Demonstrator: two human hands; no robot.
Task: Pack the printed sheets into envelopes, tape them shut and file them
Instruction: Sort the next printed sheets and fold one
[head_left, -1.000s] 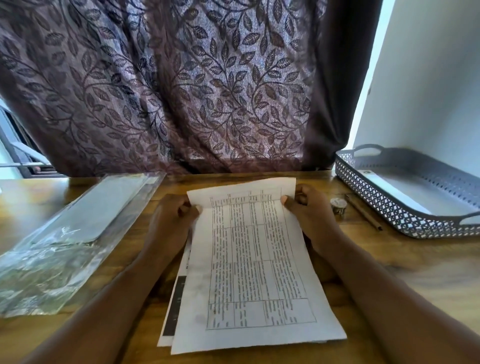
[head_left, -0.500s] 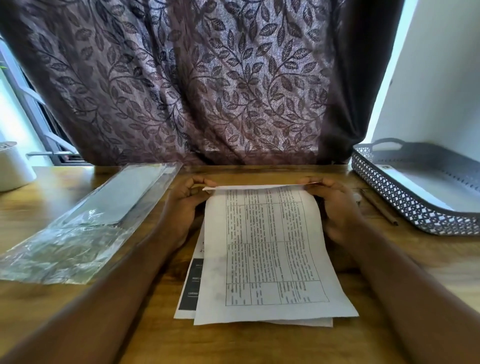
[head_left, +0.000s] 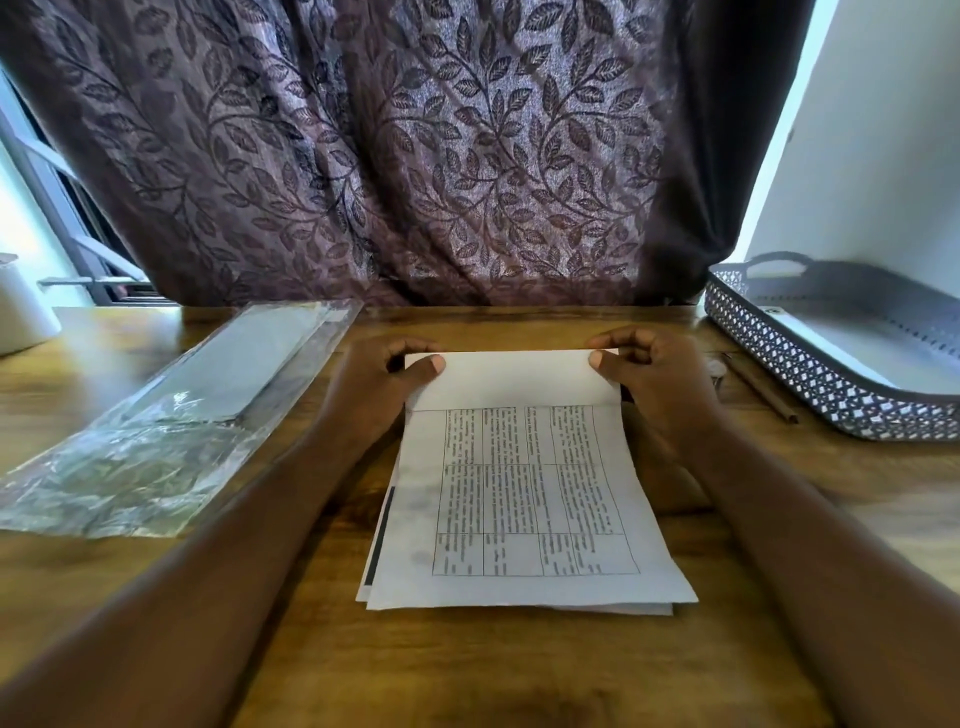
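your left grip (head_left: 379, 384) pinches the far left corner of the printed sheet (head_left: 524, 499), thumb on top of the paper and fingers curled behind it; your right grip (head_left: 654, 379) pinches the far right corner the same way. the sheet lies between your two forearms, its far edge turned over towards you so that a blank white band of its back lies across the top, while the rest lies flat. the printed side shows a ruled table packed with small dark text, too fine to read. it sits on other sheets (head_left: 382, 540), whose edges peek out at the left and along the near side. all this rests on a brown wooden surface (head_left: 467, 670). to your left lies a clear plastic packet (head_left: 171, 415), which seems to hold pale envelopes, though the glare makes that hard to tell. to your right stands a grey lattice tray (head_left: 810, 374), a thin brown stick (head_left: 761, 388) just beside it. a purple leaf-patterned curtain (head_left: 395, 156) hangs behind
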